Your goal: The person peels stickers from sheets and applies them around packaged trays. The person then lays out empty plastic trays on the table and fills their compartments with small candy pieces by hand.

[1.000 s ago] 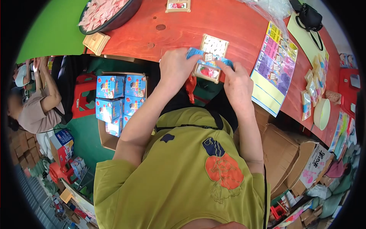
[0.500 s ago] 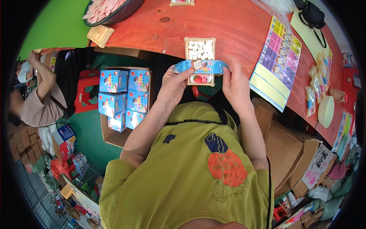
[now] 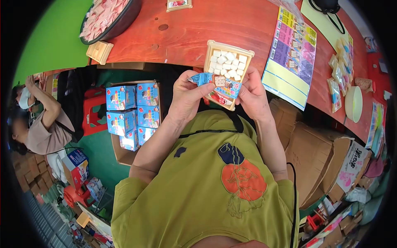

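Note:
A beige tray (image 3: 208, 58) with several white pieces in its upper compartment is tilted at the red table's near edge. Across its lower part lies a blue printed sleeve (image 3: 230, 86), and below that a strawberry picture (image 3: 218, 98) shows. My left hand (image 3: 188, 94) pinches the sleeve's left part, thumb on top. My right hand (image 3: 253, 94) closes around the right side of the tray and the sleeve's right end; its fingertips are partly hidden behind them.
A dark tub (image 3: 120, 25) of pink packets and an empty beige tray (image 3: 99, 52) are at upper left. Blue boxes (image 3: 122, 122) fill a carton below. Printed sheets (image 3: 289, 58), packets (image 3: 335, 93) and a green bowl (image 3: 353, 104) lie right. Another person (image 3: 45, 128) is at far left.
The tray has come nearer my body and now tilts. The sleeve has turned, its right end lower. My right hand has closed in on the tray's right side.

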A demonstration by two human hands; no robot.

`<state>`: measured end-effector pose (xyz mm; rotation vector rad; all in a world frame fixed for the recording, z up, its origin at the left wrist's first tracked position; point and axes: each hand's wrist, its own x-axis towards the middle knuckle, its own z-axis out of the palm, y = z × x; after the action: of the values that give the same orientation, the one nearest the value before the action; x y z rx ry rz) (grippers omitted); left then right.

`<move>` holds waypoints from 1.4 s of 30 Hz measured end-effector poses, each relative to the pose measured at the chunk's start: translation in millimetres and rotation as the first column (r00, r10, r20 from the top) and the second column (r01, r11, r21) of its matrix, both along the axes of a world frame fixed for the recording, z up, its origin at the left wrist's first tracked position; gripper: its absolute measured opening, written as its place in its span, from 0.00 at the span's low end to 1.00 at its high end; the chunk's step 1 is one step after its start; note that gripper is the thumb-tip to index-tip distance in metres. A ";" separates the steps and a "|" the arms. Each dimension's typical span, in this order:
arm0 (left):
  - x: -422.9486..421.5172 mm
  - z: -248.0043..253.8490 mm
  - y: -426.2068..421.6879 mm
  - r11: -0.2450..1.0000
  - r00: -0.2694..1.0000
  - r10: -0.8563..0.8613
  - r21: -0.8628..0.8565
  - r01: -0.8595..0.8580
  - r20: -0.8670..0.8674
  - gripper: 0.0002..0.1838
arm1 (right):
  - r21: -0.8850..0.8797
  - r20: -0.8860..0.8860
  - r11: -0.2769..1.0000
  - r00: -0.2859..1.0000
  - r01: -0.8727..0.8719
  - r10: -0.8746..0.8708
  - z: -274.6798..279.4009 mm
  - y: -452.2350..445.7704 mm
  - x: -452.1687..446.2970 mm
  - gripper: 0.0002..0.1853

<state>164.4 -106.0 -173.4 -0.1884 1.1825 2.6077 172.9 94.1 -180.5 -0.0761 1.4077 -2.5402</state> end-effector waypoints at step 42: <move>-27.4 93.3 -40.6 0.566 0.320 -0.799 -0.817 0.114 -0.509 0.19 | 0.581 -0.790 0.688 0.503 0.434 0.350 66.6 27.4 39.9 0.16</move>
<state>137.0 -146.6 -80.2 1.3633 2.0038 1.4596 212.9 121.5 -113.9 -1.3800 2.7151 -1.6553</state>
